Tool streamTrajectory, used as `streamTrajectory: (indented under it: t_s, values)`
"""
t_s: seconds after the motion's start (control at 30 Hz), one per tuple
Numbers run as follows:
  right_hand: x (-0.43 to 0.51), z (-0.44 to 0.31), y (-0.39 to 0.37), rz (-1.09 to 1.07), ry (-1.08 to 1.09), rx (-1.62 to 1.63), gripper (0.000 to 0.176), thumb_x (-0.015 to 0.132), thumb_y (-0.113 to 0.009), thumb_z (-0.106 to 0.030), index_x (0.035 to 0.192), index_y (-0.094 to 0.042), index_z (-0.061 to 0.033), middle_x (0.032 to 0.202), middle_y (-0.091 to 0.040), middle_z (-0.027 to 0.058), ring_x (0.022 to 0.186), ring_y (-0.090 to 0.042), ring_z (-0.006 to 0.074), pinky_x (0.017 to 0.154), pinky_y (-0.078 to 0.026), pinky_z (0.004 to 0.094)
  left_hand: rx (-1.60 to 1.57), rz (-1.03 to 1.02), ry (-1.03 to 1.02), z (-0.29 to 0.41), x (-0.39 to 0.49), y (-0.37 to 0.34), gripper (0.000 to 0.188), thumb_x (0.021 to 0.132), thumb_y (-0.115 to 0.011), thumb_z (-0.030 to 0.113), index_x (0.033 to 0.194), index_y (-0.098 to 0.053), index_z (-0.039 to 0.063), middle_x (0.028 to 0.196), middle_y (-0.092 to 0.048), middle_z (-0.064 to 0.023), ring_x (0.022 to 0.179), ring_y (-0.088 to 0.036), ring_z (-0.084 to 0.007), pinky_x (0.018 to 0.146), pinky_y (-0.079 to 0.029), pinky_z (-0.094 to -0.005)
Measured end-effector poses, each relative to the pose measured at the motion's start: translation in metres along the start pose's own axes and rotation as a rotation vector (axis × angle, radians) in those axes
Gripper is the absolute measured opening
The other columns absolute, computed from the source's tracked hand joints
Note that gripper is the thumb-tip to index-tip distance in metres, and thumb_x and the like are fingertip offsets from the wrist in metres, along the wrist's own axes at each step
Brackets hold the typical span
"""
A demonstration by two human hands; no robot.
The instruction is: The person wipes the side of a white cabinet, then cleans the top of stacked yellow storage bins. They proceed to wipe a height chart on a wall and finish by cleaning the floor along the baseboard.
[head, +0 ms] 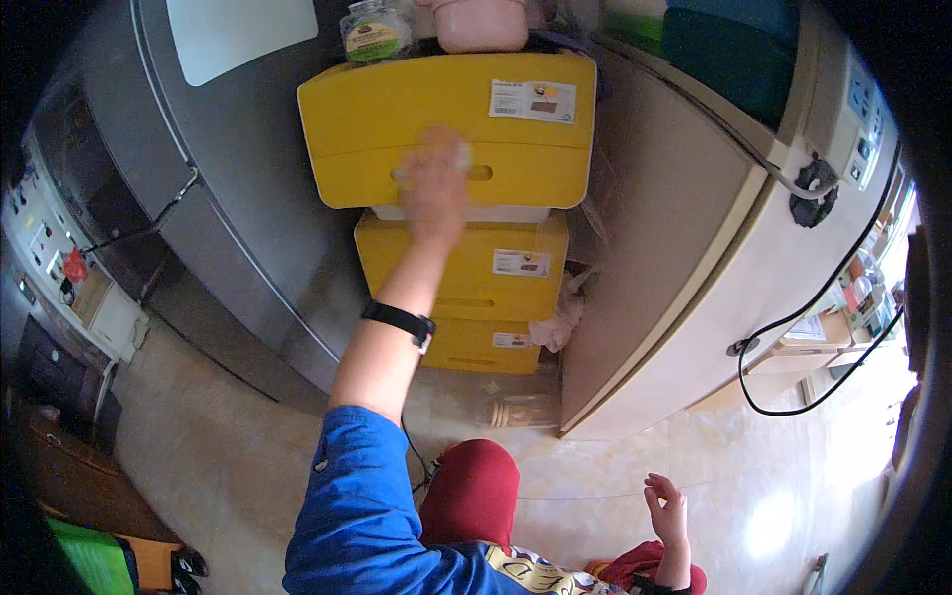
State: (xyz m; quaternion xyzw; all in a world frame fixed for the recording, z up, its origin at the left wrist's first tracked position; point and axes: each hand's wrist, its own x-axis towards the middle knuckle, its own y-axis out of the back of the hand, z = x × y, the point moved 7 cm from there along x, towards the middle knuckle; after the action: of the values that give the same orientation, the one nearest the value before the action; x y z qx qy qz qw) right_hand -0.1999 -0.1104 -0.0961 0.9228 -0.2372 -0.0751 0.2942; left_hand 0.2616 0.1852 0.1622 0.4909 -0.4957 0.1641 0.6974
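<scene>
My left hand (435, 178), blurred, lies against the front of the top yellow storage box (528, 152), over part of its slotted handle. Something white, likely a cloth (464, 157), shows at the edges of the fingers; most of it is hidden under the palm. A black wristband (398, 320) circles that forearm. Two more yellow boxes, the middle one (446, 268) and the bottom one (476, 353), stand stacked below. Low at the right, my right hand (667, 507) hangs above the floor by my knee, fingers loosely bent and holding nothing.
A clear plastic jar (375, 33) and a pink container (480, 26) stand on the top box. A grey refrigerator (253, 186) flanks the stack left, a pale cabinet (669, 223) right. A black cable (788, 320) loops beside the cabinet. A transparent container (524, 411) lies on the floor.
</scene>
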Motion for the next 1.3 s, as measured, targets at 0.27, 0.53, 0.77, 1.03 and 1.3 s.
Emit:
streamTrajectory:
  t_s: [0.27,0.53,0.77,1.03,1.3]
  values:
    - [-0.008,0.007,0.006,-0.003,-0.014,-0.013,0.025,0.084,-0.062,-0.005,0.109,-0.062,-0.0009,0.097,-0.069,0.0135,0.086,-0.067,0.0217,0.078,-0.052,0.0330,-0.002,0.285,0.238,-0.003,0.017,0.020,0.058,0.090,-0.049,0.013,0.143,-0.029,0.001,0.152,-0.021,-0.0199,0.141,-0.017,-0.0364,0.114,-0.014,-0.0490]
    - [-0.013,-0.006,0.015,0.018,-0.051,0.001,0.026,0.084,-0.061,-0.005,0.110,-0.062,-0.0001,0.098,-0.069,0.0146,0.088,-0.067,0.0231,0.080,-0.052,0.0329,-0.214,0.067,0.014,0.042,0.003,0.006,0.061,0.090,-0.049,0.013,0.145,-0.026,0.001,0.153,-0.017,-0.0192,0.141,-0.012,-0.0367,0.114,-0.013,-0.0476]
    - [-0.021,-0.004,0.024,0.028,-0.063,-0.003,0.027,0.084,-0.062,-0.005,0.111,-0.062,-0.0014,0.099,-0.069,0.0139,0.088,-0.067,0.0240,0.081,-0.052,0.0335,-0.035,0.282,0.260,0.048,0.007,0.011,0.057,0.090,-0.049,0.014,0.142,-0.030,-0.002,0.152,-0.015,-0.0219,0.141,-0.013,-0.0387,0.114,-0.013,-0.0474]
    - [-0.019,-0.002,0.020,0.004,-0.045,-0.026,0.026,0.084,-0.062,-0.007,0.110,-0.062,-0.0017,0.098,-0.068,0.0132,0.089,-0.067,0.0241,0.080,-0.052,0.0336,-0.161,0.045,-0.301,0.141,-0.002,-0.014,0.059,0.082,-0.051,0.004,0.139,-0.040,0.008,0.150,-0.030,-0.0094,0.139,-0.025,-0.0286,0.113,-0.021,-0.0448]
    - [-0.022,0.007,0.028,0.025,-0.071,-0.019,0.029,0.085,-0.063,-0.012,0.113,-0.061,-0.0015,0.100,-0.068,0.0143,0.090,-0.067,0.0247,0.082,-0.052,0.0345,-0.099,-0.082,-0.527,0.089,-0.035,-0.026,0.058,0.082,-0.048,-0.001,0.138,-0.043,0.014,0.147,-0.036,-0.0054,0.137,-0.031,-0.0241,0.112,-0.023,-0.0436]
